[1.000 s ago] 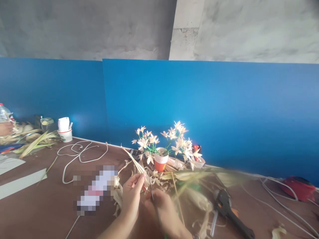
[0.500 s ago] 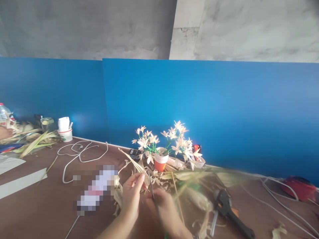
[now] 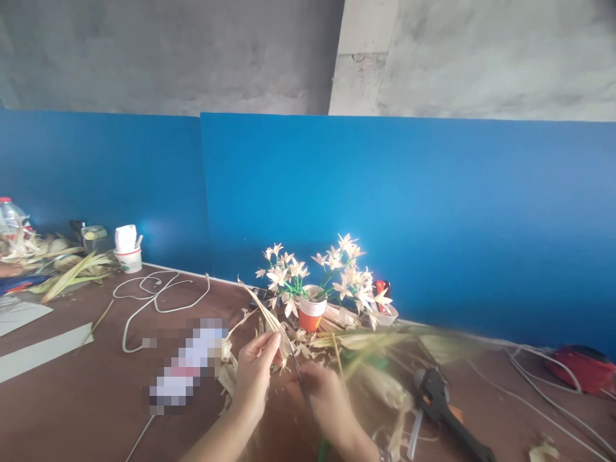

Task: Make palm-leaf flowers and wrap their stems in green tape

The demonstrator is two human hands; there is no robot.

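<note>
My left hand (image 3: 251,376) pinches a long dry corn husk strip (image 3: 265,312) that sticks up and to the left. My right hand (image 3: 323,399) is closed on scissors (image 3: 294,364), whose dark blades point up at the husk just beside my left fingertips. Both hands work low in the middle of the brown table (image 3: 86,398). Behind them stands an orange paper cup (image 3: 310,310) filled with pale husk flowers (image 3: 332,273) on green stems. Loose husk scraps (image 3: 366,359) lie around my hands.
A black glue gun (image 3: 440,401) lies at the right, with white cables (image 3: 539,391) and a red object (image 3: 584,367) beyond it. A white cord (image 3: 154,298), a white cup (image 3: 128,251), a bottle (image 3: 10,215) and a husk pile (image 3: 52,266) lie at the left. Blue panels (image 3: 385,212) back the table.
The view has shifted slightly. My hands have stayed together on the husk strip, and the scissor blades have tilted a little against it.
</note>
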